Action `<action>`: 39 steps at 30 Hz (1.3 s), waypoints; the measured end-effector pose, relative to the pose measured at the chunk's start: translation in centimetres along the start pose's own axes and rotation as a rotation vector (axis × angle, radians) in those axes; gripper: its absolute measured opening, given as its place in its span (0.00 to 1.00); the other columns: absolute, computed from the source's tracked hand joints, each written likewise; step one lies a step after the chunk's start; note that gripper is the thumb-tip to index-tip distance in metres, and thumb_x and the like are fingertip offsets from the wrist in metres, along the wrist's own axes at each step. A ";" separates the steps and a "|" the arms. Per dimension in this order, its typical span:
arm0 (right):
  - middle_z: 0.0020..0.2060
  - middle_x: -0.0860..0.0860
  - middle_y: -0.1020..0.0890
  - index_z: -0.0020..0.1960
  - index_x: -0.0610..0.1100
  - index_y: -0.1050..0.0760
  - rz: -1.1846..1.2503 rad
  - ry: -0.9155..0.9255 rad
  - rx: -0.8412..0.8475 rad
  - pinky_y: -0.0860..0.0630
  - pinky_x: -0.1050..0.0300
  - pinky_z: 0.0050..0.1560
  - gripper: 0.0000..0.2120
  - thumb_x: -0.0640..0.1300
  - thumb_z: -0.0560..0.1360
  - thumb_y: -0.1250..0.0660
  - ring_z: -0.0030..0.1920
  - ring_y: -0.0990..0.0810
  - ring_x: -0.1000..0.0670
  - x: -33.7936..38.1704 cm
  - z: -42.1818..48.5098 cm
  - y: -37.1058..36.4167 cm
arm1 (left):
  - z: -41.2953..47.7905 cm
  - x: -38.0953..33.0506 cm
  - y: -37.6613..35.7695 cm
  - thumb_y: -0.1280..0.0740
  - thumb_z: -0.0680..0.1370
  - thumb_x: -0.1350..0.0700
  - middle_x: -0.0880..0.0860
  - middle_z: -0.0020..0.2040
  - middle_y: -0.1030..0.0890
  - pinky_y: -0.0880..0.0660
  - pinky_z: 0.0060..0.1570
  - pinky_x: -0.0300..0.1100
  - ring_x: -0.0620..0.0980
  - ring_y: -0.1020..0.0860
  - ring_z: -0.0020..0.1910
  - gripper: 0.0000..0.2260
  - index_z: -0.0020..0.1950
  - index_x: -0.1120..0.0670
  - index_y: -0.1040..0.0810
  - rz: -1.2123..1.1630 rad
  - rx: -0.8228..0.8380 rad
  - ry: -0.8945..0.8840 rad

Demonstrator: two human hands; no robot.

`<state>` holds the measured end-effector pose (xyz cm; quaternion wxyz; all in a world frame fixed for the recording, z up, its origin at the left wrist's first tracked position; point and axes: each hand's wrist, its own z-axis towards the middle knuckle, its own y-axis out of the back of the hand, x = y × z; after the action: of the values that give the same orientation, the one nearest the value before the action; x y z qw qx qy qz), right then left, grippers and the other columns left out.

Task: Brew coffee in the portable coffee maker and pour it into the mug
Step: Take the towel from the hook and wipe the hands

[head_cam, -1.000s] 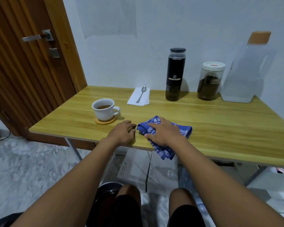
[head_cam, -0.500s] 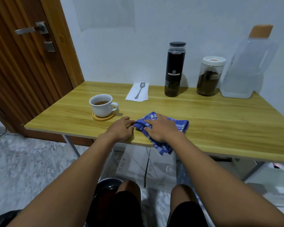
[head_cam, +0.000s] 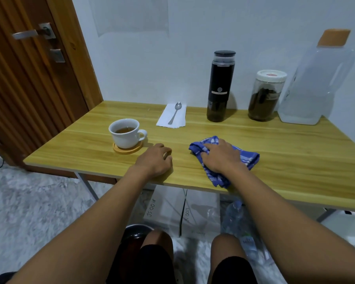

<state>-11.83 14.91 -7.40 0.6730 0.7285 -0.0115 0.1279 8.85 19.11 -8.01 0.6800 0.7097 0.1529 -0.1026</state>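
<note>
Holding brown liquid (head_cam: 125, 130) — mug (head_cam: 125, 138) on coaster (head_cam: 128, 150); jar (head_cam: 265, 93) half-full, dark grounds (head_cam: 261, 108).

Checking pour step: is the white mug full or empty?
Partly full: brown liquid shows inside the upright white ceramic mug, below its rim.

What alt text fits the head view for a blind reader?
A person's right hand grips a blue cloth on a wooden table, left hand resting beside it. A mug of brown liquid sits left; a coffee maker, jar and jug stand behind.
</note>
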 end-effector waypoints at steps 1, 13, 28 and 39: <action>0.77 0.45 0.40 0.76 0.55 0.36 0.000 0.028 -0.002 0.39 0.36 0.71 0.24 0.55 0.81 0.46 0.75 0.41 0.41 0.4 -0.1 -0.3 | 0.5 -0.2 0.2 0.41 0.84 0.48 0.51 0.79 0.36 0.34 0.71 0.52 0.54 0.35 0.76 0.20 0.76 0.49 0.31 0.006 0.016 0.001; 0.78 0.47 0.41 0.76 0.58 0.37 0.048 0.038 0.052 0.40 0.36 0.72 0.24 0.58 0.81 0.46 0.76 0.41 0.43 0.2 5.5 0.8 | 1.6 0.3 -0.1 0.40 0.83 0.52 0.53 0.78 0.34 0.38 0.73 0.48 0.53 0.36 0.76 0.19 0.74 0.51 0.28 -0.061 -0.031 -0.022; 0.75 0.46 0.36 0.75 0.57 0.35 0.063 0.095 0.012 0.40 0.37 0.72 0.25 0.57 0.79 0.44 0.74 0.38 0.42 3.2 0.6 -0.5 | 1.6 0.0 -0.2 0.39 0.83 0.52 0.53 0.78 0.35 0.38 0.72 0.48 0.54 0.36 0.76 0.19 0.74 0.51 0.28 -0.067 -0.028 0.008; 0.68 0.48 0.24 0.73 0.49 0.31 0.219 -0.057 0.042 0.32 0.44 0.67 0.29 0.62 0.78 0.39 0.67 0.27 0.43 0.0 2.4 3.0 | 0.9 -1.3 -0.2 0.47 0.83 0.54 0.56 0.55 0.20 0.29 0.52 0.49 0.56 0.24 0.54 0.17 0.44 0.55 0.20 -0.336 -0.076 0.022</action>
<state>-12.01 12.23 -4.65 0.6389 0.7402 -0.1072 0.1800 7.59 18.15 -7.79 0.6781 0.6489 0.2805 -0.2010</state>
